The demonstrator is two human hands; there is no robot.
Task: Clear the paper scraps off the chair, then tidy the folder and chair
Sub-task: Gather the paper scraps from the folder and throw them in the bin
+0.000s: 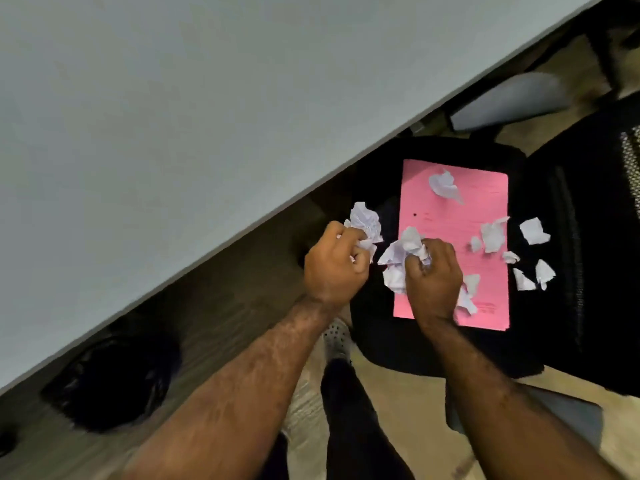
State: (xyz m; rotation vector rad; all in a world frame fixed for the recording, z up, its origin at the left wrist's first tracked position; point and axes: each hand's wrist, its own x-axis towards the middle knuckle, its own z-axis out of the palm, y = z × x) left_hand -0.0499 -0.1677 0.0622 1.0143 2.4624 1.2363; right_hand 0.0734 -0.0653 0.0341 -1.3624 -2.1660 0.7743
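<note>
We note both grips closed: left hand (pixel 334 263) on a crumpled white paper wad (pixel 363 225), right hand (pixel 434 275) on another wad (pixel 401 258). Loose white scraps (pixel 493 233) lie on the pink card folder (pixel 453 216) and black chair seat (pixel 377 327) beside the grey counter (pixel 173 116).

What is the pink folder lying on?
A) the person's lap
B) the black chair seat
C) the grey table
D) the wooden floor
B: the pink folder lies flat on the black chair seat, with loose paper scraps on and beside it.

Left hand (pixel 334 263) and right hand (pixel 434 275) clutching crumpled paper scraps (pixel 363 221), pink folder (pixel 450 216) on black chair (pixel 377 174) — loose scraps scattered
</note>
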